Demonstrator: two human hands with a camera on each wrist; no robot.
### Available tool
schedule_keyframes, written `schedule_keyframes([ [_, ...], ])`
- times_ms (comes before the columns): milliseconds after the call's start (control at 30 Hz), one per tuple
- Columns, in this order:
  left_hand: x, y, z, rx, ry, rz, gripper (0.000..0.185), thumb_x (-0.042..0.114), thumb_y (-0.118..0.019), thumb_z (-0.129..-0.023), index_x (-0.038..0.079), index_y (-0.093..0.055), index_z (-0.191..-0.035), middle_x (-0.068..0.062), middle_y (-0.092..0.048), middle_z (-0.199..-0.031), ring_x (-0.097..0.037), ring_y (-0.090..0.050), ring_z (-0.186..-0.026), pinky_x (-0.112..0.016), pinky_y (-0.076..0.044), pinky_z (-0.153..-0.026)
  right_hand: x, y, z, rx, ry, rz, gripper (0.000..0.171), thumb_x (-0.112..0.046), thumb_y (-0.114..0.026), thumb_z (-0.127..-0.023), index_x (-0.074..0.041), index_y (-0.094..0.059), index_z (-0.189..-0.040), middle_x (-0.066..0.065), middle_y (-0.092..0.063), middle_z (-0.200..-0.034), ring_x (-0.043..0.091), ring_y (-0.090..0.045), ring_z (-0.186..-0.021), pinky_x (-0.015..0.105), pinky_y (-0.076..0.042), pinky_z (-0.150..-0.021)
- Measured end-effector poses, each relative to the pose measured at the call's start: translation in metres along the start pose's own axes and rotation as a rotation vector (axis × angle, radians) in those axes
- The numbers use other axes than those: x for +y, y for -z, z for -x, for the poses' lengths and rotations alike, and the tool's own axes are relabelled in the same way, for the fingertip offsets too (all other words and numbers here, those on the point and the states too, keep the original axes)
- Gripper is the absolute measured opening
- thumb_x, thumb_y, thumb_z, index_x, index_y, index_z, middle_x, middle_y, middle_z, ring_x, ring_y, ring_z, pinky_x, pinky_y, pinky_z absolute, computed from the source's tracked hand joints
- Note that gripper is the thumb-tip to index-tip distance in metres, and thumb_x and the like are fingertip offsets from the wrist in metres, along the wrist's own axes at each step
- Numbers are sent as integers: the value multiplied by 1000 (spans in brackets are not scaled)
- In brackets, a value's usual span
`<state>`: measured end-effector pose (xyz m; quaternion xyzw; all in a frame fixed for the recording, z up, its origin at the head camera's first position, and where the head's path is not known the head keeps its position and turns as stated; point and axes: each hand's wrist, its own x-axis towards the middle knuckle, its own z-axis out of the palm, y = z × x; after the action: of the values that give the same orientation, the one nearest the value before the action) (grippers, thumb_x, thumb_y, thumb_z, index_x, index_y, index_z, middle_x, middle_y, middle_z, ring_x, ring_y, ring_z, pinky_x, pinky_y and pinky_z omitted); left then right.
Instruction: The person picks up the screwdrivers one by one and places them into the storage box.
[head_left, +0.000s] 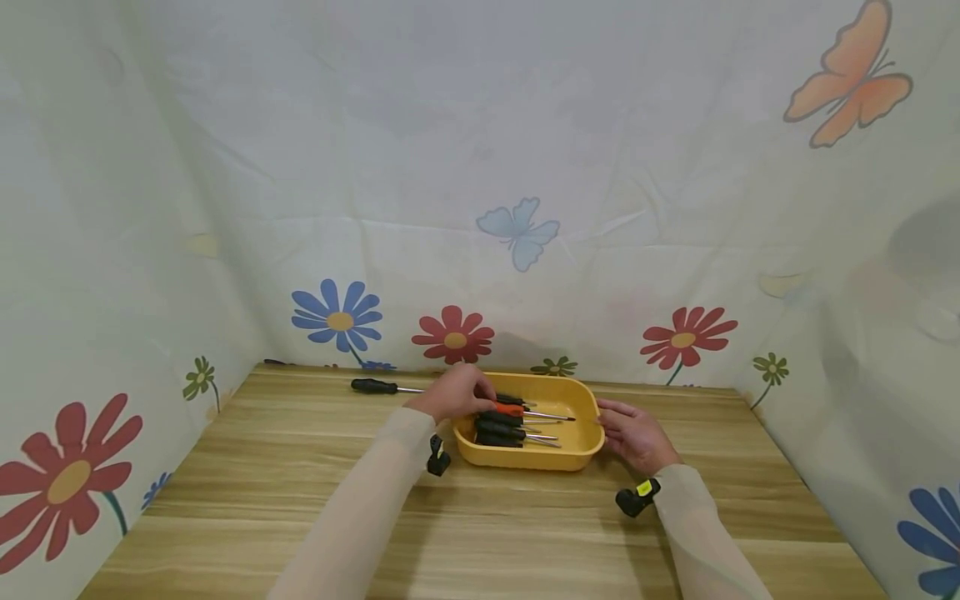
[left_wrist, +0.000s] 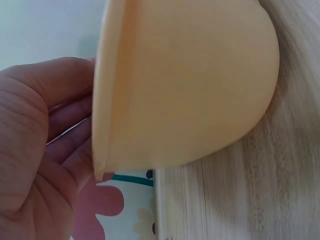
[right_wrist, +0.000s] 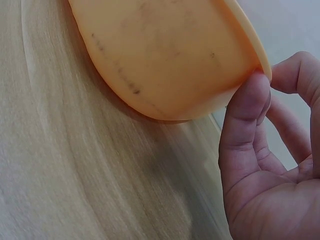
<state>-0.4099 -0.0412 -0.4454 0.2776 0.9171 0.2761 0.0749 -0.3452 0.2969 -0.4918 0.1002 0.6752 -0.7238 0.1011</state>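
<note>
A yellow plastic tray (head_left: 525, 458) stands on the wooden table, holding several black-handled screwdrivers (head_left: 501, 432) that lie side by side. My left hand (head_left: 459, 393) reaches over the tray's left rim and pinches the end of an orange-red screwdriver (head_left: 510, 409), its shaft pointing right above the others. In the left wrist view the tray wall hides the left fingertips and the screwdriver. With thumb and fingers, my right hand (head_left: 633, 433) pinches the tray's right rim; the right wrist view shows the thumb (right_wrist: 245, 105) against the outer wall.
Behind and left of the tray lies another black-handled screwdriver (head_left: 375, 387), its shaft running toward the left hand. A pale cloth (head_left: 420, 275) printed with flowers and butterflies hangs along the back and sides of the wooden table (head_left: 510, 533).
</note>
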Motion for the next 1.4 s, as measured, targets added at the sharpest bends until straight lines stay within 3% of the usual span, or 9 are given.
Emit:
schedule_keyframes([
  [233,-13,7,5,37,-34,65,18,21,-78,-92,11,-80,-108,4,-75,-94,-15,-65,-84,-31,-60,-85,0,0,0,10,1,-1,52,-11,-62,-102,-4,-49,-151,14,-74,-122,17,-73,-96,31,-62,-83],
  [533,-23,25,17,108,-62,67,15,20,-78,-92,14,-81,-106,4,-77,-98,-13,-67,-88,-31,-60,-84,-1,0,1,13,9,2,52,-10,-62,-101,-3,-49,-151,12,-75,-117,16,-72,-91,30,-62,-80],
  [767,-37,37,23,135,-52,42,17,18,-78,-92,9,-79,-107,2,-76,-98,-16,-64,-89,-33,-60,-85,1,0,0,12,19,-8,53,-10,-64,-100,-2,-49,-150,12,-76,-115,16,-72,-91,30,-62,-80],
  [1033,-64,55,37,165,-44,82,24,19,-78,-92,13,-76,-115,-3,-75,-113,-18,-68,-101,-38,-60,-92,3,-2,1,-17,37,-34,55,-8,-62,-101,2,-45,-152,8,-78,-108,14,-73,-90,29,-61,-77],
  [1400,-104,70,52,217,-39,82,27,10,-75,-93,7,-74,-120,-16,-72,-122,-36,-67,-114,-52,-53,-103,2,0,1,-19,34,-29,55,-7,-61,-100,2,-44,-152,8,-78,-108,14,-73,-90,29,-62,-77],
])
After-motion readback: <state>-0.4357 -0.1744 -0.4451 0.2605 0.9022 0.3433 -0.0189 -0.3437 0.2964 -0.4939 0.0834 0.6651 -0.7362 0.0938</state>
